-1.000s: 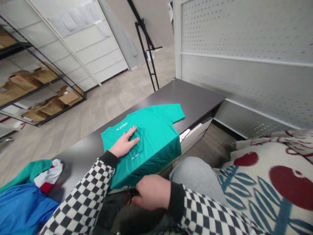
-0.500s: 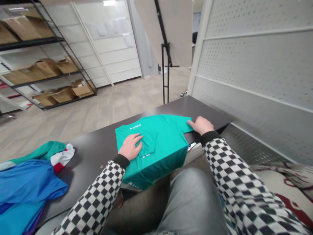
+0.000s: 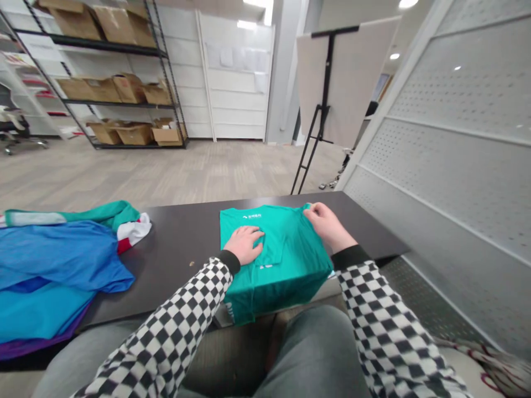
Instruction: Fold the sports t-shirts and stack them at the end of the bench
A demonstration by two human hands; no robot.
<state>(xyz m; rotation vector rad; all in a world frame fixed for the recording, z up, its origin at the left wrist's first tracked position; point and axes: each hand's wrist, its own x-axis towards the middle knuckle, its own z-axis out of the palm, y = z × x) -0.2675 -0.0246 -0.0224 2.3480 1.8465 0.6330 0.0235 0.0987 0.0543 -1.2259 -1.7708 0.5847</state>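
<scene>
A green T-shirt [image 3: 290, 249] with small white print lies on the dark table, its lower part hanging over the front edge. One sleeve is folded inward onto the body. My left hand [image 3: 244, 245] rests flat on that folded part, fingers spread. At the shirt's far right corner, my right hand [image 3: 326, 222] pinches the fabric of the other sleeve between thumb and fingers. The sleeve's end is hidden by the hand.
Blue, green and purple clothes [image 3: 62, 260] are heaped on the table [image 3: 178, 237] at the left. A white perforated panel [image 3: 456, 116] rises on the right. Beyond the table stand a board on a black easel [image 3: 323, 99] and a shelf with cardboard boxes [image 3: 135, 132].
My right hand has drawn the sleeve from its outstretched position in toward the shirt's body. My left hand stays on the folded part. The head view has turned left and levelled.
</scene>
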